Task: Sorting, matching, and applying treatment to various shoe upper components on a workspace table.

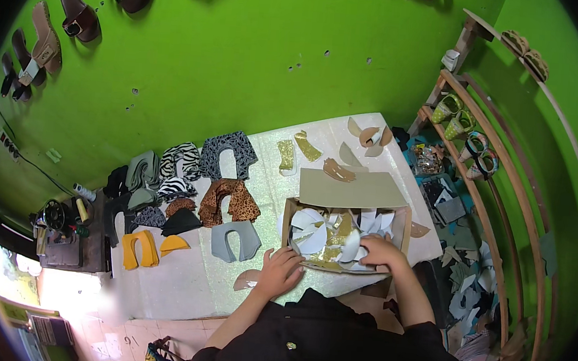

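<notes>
An open cardboard box [405, 238] full of white and gold cut shoe pieces [310, 231] stands at the front right of the table, its lid flap [353, 189] folded back. My right hand [382, 252] reaches in over the box's near right side, fingers bent against a curved white piece [351, 245]; their tips are partly hidden. By the near left corner rests my left hand [280, 272], its fingers stretched out toward the box edge and holding nothing. A small tan half-round piece [247, 280] lies just left of that hand.
Cut pieces in zebra [180, 160], leopard [229, 201], grey [236, 241] and yellow [139, 249] cover the table's left half. Gold strips [286, 156] and tan pieces [369, 136] lie behind the box. A wooden rack [482, 189] with sandals stands at right, beside heaped scraps [467, 289]. A sewing machine [55, 216] is at left.
</notes>
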Available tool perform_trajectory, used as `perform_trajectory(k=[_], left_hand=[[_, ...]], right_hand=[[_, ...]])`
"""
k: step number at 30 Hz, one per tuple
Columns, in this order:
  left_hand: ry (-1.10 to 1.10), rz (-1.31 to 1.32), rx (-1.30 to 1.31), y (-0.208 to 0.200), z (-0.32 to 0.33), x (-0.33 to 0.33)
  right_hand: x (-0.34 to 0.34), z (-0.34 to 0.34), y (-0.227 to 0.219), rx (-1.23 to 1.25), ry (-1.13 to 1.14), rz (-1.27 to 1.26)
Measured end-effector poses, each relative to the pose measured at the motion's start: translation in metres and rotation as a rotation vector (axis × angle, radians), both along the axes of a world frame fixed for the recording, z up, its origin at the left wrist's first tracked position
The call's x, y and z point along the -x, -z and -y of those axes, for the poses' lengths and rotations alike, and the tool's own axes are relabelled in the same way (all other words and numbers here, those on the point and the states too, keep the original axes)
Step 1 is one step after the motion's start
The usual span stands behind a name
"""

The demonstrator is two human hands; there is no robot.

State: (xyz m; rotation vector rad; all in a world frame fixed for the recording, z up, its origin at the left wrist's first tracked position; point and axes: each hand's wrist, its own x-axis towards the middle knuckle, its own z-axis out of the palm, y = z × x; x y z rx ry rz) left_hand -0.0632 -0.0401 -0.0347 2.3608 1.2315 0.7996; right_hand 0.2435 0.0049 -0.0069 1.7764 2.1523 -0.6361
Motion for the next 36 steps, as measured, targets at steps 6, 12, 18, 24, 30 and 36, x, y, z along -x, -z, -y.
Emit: perform_trajectory(k=[6,12,18,24,30,36], left_hand=[[-0.075,0.086,-0.056,0.006,0.003,-0.013],[-0.088,0.073,-0.102,0.011,0.004,-0.012],[-0.072,0.081,-0.108,0.008,0.002,-0.016],[-0.095,0.100,-0.152,0.012,0.000,-0.015],[-0.076,0.112,-0.126,0.013,0.000,-0.015],[-0.079,0.098,-0.152,0.015,-0.001,-0.016]], right_hand=[[-0.045,-0.038,0.006,-0.449,0.270,-0.221],[-0.040,-0.047,0.059,-0.244,0.159,0.241],[-0.060,-0.060,0.049,0.130,0.536,-0.700],[-0.066,-0.049,0.034,0.526,0.578,-1.098],[-0.018,-0.015,0.019,0.340,-0.332,-0.719],[-0.036,-0.016,0.038,0.435,0.070,-0.875]])
